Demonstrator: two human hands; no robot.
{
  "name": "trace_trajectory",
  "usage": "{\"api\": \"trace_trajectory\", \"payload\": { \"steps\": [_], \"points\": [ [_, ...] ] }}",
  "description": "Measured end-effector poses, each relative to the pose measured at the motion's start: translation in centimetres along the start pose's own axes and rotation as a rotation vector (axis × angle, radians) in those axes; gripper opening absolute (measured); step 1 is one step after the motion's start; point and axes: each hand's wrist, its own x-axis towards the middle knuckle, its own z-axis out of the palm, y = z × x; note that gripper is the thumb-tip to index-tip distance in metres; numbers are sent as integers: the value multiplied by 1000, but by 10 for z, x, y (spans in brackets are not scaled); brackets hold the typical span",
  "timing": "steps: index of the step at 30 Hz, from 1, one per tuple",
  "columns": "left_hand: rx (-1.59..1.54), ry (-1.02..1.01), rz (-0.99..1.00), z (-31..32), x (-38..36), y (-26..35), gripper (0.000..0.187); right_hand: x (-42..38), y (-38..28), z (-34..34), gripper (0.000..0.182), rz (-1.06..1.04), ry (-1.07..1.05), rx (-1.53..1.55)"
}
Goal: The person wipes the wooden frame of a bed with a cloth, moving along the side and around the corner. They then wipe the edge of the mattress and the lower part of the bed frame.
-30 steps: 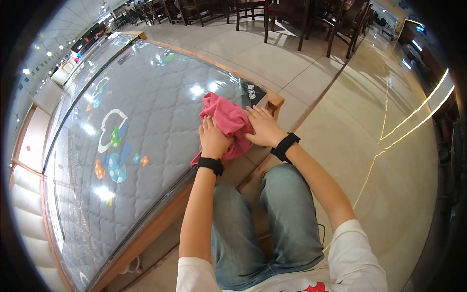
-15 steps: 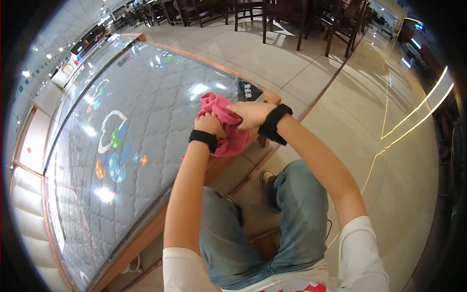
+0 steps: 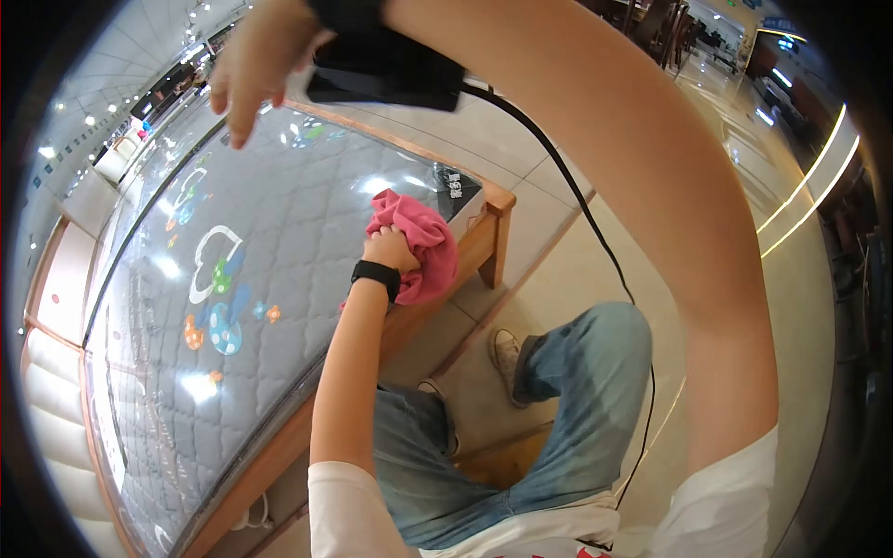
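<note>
A crumpled pink cloth (image 3: 423, 246) lies on the near corner of a plastic-covered grey quilted mattress (image 3: 307, 242). My left hand (image 3: 391, 248) is on the cloth, fingers curled into its folds. Raised high and close to the camera, my right hand (image 3: 265, 70) hangs over the far part of the mattress, fingers apart and holding nothing; it is partly cut off by the top edge. A black box-shaped device (image 3: 386, 74) sits at the right wrist, with a black cable (image 3: 577, 181) running down from it. My left wrist wears a black band (image 3: 377, 276).
A wooden bed frame (image 3: 479, 246) surrounds the mattress, its corner post and leg jutting out near my knees. A cream padded headboard (image 3: 60, 400) stands on the left. Dark wooden chairs (image 3: 656, 33) are in the back, on a glossy tiled floor (image 3: 726, 279).
My right hand has let go of the pink cloth and swung up and left, close to the camera. My left hand stays on the cloth. My right knee has moved outward.
</note>
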Motion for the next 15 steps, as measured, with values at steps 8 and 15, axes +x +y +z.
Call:
{"api": "trace_trajectory", "payload": {
  "steps": [8, 15],
  "points": [
    [-28, 97, 9, 3, -14, 4, 82, 115, 25, -11, 69, 23, -33, 318],
    [-145, 223, 20, 23, -20, -11, 87, 13, 2, 149, 50, 240, 201, 260]
  ]
}}
